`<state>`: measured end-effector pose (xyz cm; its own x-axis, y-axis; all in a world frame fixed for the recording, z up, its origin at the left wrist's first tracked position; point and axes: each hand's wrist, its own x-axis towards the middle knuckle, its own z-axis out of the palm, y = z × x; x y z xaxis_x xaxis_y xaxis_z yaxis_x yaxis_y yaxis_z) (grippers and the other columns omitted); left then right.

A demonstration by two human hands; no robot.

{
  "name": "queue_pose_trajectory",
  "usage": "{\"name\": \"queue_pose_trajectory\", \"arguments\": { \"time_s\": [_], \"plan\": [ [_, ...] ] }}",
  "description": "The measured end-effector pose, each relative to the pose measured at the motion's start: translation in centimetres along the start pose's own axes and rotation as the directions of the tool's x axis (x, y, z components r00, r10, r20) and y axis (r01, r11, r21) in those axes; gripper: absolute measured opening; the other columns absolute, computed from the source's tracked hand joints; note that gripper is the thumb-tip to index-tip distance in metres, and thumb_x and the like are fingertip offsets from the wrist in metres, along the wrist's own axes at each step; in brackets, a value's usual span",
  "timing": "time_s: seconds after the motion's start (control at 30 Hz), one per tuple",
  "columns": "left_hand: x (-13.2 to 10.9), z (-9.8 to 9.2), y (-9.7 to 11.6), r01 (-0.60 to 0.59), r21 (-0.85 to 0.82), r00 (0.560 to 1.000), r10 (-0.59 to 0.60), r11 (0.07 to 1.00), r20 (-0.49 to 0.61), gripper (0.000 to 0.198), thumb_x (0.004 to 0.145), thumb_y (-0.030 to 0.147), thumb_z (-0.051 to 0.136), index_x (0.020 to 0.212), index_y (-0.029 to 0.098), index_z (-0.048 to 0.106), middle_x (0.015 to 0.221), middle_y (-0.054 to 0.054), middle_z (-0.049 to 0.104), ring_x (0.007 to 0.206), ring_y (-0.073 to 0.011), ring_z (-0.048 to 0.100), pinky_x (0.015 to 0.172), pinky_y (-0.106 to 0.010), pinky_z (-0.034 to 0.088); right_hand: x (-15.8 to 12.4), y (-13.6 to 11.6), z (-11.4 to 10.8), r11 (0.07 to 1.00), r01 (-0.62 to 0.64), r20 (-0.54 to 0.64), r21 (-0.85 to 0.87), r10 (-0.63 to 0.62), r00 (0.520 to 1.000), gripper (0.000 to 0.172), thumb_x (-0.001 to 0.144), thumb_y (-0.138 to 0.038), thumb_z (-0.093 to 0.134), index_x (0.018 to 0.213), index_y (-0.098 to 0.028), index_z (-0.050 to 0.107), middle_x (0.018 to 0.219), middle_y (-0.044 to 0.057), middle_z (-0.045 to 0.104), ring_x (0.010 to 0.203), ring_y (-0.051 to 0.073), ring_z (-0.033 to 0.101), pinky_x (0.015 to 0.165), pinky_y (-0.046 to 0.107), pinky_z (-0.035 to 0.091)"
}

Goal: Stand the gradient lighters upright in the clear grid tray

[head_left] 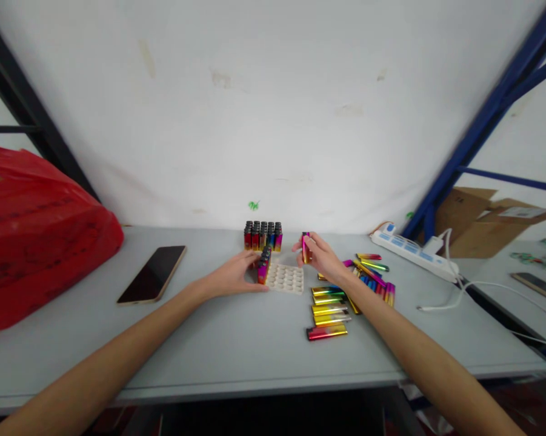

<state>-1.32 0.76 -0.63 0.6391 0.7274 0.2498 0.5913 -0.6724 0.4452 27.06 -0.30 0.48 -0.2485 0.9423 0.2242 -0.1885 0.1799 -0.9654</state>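
A white tray [293, 280] with rows of round holes lies on the table. One row of upright lighters [263, 269] stands along its left side. My left hand [231, 275] is curved round that side, fingers at the far end and thumb along the near edge, gripping the tray. Pinched upright in my right hand [320, 251] is a shiny purple-pink lighter [306, 248], held above the tray's back right corner. Behind the tray, a block of upright lighters with black tops [262, 236] stands near the wall.
Loose metallic lighters [329, 315] lie right of the tray, partly under my right forearm. A phone [153, 274] and a red plastic bag [40, 242] are at left. At right are a white power strip [413, 251], a cable [454, 303] and a cardboard box [477, 224].
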Motion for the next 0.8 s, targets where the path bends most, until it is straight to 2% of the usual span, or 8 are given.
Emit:
{"name": "queue_pose_trajectory", "arguments": {
  "time_s": [0.1, 0.13, 0.2, 0.3, 0.4, 0.6, 0.7, 0.8],
  "plan": [
    [0.0, 0.2, 0.2, -0.012, 0.000, 1.000, 0.012, 1.000, 0.001, 0.084, 0.075, 0.064, 0.085, 0.139, 0.015, 0.063, 0.145, -0.019, 0.064, 0.136, -0.0391, 0.058, 0.120, -0.051, 0.044, -0.5, 0.0, 0.9, 0.987, -0.010, 0.039, -0.161, 0.017, 0.999, 0.048, 0.090, -0.071, 0.061, 0.104, -0.026, 0.055, 0.066, -0.009, 0.045, 0.048, 0.010, 0.033, 0.047, 0.023, 0.031],
    [0.0, 0.2, 0.2, -0.017, 0.001, 1.000, 0.017, 1.000, 0.003, 0.083, 0.075, 0.063, 0.085, 0.140, 0.016, 0.062, 0.145, -0.019, 0.064, 0.136, -0.0387, 0.058, 0.121, -0.051, 0.043, -0.7, 0.0, 1.1, 0.965, 0.021, 0.028, -0.261, -0.014, 1.000, 0.047, 0.093, -0.071, 0.057, 0.102, -0.024, 0.057, 0.064, -0.009, 0.042, 0.049, 0.010, 0.032, 0.048, 0.024, 0.029],
    [0.0, 0.1, 0.4, -0.028, 0.001, 1.000, 0.028, 1.000, 0.004, 0.082, 0.076, 0.061, 0.085, 0.140, 0.016, 0.062, 0.145, -0.018, 0.064, 0.136, -0.0380, 0.059, 0.121, -0.050, 0.043, -0.9, -0.1, 1.4, 0.874, 0.110, 0.006, -0.473, -0.122, 0.993, 0.049, 0.097, -0.069, 0.052, 0.085, -0.021, 0.058, 0.062, -0.007, 0.041, 0.054, 0.011, 0.036, 0.053, 0.026, 0.029],
    [0.0, 0.0, 0.5, -0.034, 0.000, 0.999, 0.034, 0.999, -0.002, 0.081, 0.076, 0.060, 0.085, 0.141, 0.016, 0.062, 0.145, -0.018, 0.064, 0.136, -0.0382, 0.058, 0.121, -0.050, 0.044, -1.3, -0.4, 1.8, 0.712, 0.183, -0.010, -0.678, -0.258, 0.966, 0.056, 0.097, -0.065, 0.051, 0.062, -0.022, 0.044, 0.059, -0.005, 0.039, 0.060, 0.012, 0.037, 0.058, 0.028, 0.027],
    [0.0, 0.0, 0.7, -0.030, 0.004, 1.000, 0.030, 1.000, 0.005, 0.081, 0.077, 0.061, 0.084, 0.140, 0.016, 0.062, 0.144, -0.019, 0.064, 0.135, -0.0386, 0.059, 0.120, -0.050, 0.044, -1.6, -0.6, 2.1, 0.629, 0.181, -0.018, -0.756, -0.296, 0.955, 0.052, 0.095, -0.057, 0.051, 0.058, -0.023, 0.038, 0.056, -0.005, 0.034, 0.059, 0.011, 0.034, 0.058, 0.029, 0.023],
    [0.0, -0.1, 0.7, -0.038, 0.027, 0.999, 0.038, 0.999, 0.005, 0.078, 0.078, 0.062, 0.083, 0.138, 0.017, 0.062, 0.143, -0.017, 0.065, 0.134, -0.0378, 0.060, 0.119, -0.049, 0.046, -1.5, -0.6, 2.6, 0.545, 0.137, -0.018, -0.827, -0.270, 0.963, 0.034, 0.088, -0.038, 0.050, 0.060, -0.023, 0.040, 0.055, -0.005, 0.037, 0.057, 0.011, 0.035, 0.059, 0.029, 0.022],
    [0.0, -0.2, 0.7, -0.043, 0.031, 0.999, 0.043, 0.999, 0.005, 0.076, 0.079, 0.061, 0.083, 0.137, 0.017, 0.063, 0.142, -0.018, 0.065, 0.133, -0.0373, 0.060, 0.118, -0.049, 0.046, -1.6, -0.6, 2.8, 0.533, 0.152, 0.015, -0.832, -0.251, 0.968, 0.033, 0.090, -0.036, 0.051, 0.062, -0.023, 0.041, 0.055, -0.006, 0.038, 0.057, 0.012, 0.035, 0.060, 0.029, 0.023],
    [0.0, -0.2, 0.8, -0.047, 0.021, 0.999, 0.046, 0.999, 0.011, 0.078, 0.079, 0.061, 0.083, 0.139, 0.016, 0.062, 0.143, -0.018, 0.064, 0.134, -0.0375, 0.060, 0.119, -0.049, 0.045, -1.7, -0.6, 2.9, 0.545, 0.181, 0.046, -0.819, -0.252, 0.967, 0.036, 0.098, -0.043, 0.050, 0.068, -0.023, 0.043, 0.058, -0.005, 0.043, 0.058, 0.013, 0.038, 0.061, 0.029, 0.026]
  ]
}}
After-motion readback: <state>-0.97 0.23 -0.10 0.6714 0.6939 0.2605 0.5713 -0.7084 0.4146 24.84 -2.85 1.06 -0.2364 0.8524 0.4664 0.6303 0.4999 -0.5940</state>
